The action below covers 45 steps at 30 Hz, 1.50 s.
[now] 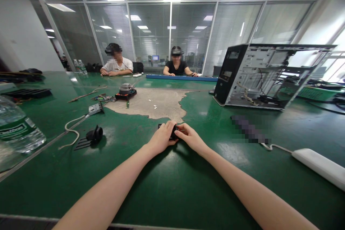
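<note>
Gripping a small black part (pixel 174 135) together, the wearer's hands are meeting above the near middle of a green table (pixel 172 194): the left hand (pixel 163 136) is wrapping over it, the right hand (pixel 191 138) is pinching its right side. Fingers are hiding most of it, so whether it is touching the table is unclear. The step seems to be two-handed handling; the next move is probably calling for a steady left hold and careful right fingertips. A power strip (pixel 320 166) is lying to the right, a black bracket (pixel 94 134) and a bottle (pixel 18 129) are sitting left. Farther off, a cooler (pixel 126 90) is resting left of centre, an open computer case (pixel 232 77) is standing right, and two people (pixel 118 65) are sitting across the table.
</note>
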Tool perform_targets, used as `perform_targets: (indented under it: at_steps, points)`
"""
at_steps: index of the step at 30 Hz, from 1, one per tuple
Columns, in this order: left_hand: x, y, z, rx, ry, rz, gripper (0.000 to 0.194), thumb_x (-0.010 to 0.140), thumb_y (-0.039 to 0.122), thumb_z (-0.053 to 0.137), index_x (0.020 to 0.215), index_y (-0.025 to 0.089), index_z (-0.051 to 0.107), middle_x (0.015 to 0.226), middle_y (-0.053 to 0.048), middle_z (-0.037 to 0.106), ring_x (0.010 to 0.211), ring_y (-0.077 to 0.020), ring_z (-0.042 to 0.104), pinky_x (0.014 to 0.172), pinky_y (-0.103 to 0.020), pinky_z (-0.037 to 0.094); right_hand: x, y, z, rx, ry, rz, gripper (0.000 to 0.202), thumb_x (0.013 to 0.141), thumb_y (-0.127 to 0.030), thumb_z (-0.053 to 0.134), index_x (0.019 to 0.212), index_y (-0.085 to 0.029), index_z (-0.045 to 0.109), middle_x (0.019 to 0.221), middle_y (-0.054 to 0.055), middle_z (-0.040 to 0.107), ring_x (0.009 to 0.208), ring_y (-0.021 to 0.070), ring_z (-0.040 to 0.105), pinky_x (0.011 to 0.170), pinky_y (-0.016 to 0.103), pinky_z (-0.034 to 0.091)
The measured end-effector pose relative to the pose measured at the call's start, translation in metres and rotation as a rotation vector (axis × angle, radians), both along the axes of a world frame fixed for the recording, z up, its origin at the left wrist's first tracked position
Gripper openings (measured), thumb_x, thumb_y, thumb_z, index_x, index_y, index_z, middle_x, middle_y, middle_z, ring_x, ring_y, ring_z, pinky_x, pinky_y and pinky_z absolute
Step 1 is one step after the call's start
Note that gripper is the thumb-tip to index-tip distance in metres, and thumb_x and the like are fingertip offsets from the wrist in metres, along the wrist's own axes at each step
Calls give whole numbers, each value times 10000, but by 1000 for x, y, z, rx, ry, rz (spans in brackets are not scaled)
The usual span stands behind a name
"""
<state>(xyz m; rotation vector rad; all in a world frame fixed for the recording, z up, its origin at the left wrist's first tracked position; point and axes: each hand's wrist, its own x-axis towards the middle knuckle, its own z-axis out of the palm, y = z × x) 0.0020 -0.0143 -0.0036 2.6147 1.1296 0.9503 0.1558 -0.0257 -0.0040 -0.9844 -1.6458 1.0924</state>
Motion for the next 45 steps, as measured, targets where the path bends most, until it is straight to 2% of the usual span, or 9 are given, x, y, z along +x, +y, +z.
perform_targets:
  at_steps: [4,10,14,19,26,30,36,41,45]
  points:
    - [1,0,1,-20,-9,-1,557,614,119,616,1091,224,349,1056,-49,458,929,-220,470,798,-379,401,0,-5,0,54,36,36,237,688,-302,593,858,-218,451,874,-6,544,858,130,550,802,294,446]
    - [1,0,1,-12,-5,2,521,631,164,624,1075,215,357,1067,-57,457,926,-220,471,790,-380,407,1,2,-5,-6,30,-41,224,710,-348,560,855,-211,459,827,3,540,714,125,558,664,294,475]
    - [1,0,1,-6,-7,5,540,633,162,622,1092,213,342,1067,-59,457,939,-220,465,794,-377,405,1,5,-3,-39,20,-50,266,693,-345,578,885,-187,486,870,27,551,774,143,556,727,325,458]
    - [1,2,1,-32,-8,4,566,605,117,621,1088,221,345,1054,-50,460,929,-219,468,789,-372,404,2,-2,0,1,53,30,285,661,-288,622,888,-207,468,913,18,551,864,152,555,813,339,431]
    - [2,1,3,-32,-34,-8,523,625,159,624,1076,216,363,1047,-60,464,919,-227,475,788,-388,401,-1,0,-1,-18,96,-15,209,704,-326,572,831,-209,454,864,-2,529,683,105,559,644,277,480]
    - [1,0,3,-37,-39,-15,520,631,150,617,1079,222,361,1051,-54,462,935,-222,472,795,-379,400,-1,3,-1,-32,58,-56,257,685,-321,592,874,-197,468,882,18,535,750,126,557,688,297,481]
    - [1,1,2,-51,-18,-6,574,600,104,613,1092,222,343,1047,-49,458,933,-217,471,785,-373,407,0,-7,2,38,57,54,230,699,-285,587,876,-219,456,901,-2,545,854,133,563,792,297,450]
    - [0,1,1,-28,-32,-12,549,625,149,621,1095,222,346,1049,-53,456,940,-221,470,803,-386,398,-2,-4,0,28,52,-30,189,720,-345,546,828,-213,464,847,-12,541,669,105,563,645,271,468]
    - [0,0,1,-24,-13,-13,552,628,153,628,1097,222,345,1061,-56,452,954,-226,463,807,-388,399,-1,1,-1,-10,27,-89,238,686,-342,584,837,-198,469,857,3,540,703,110,551,664,275,467]
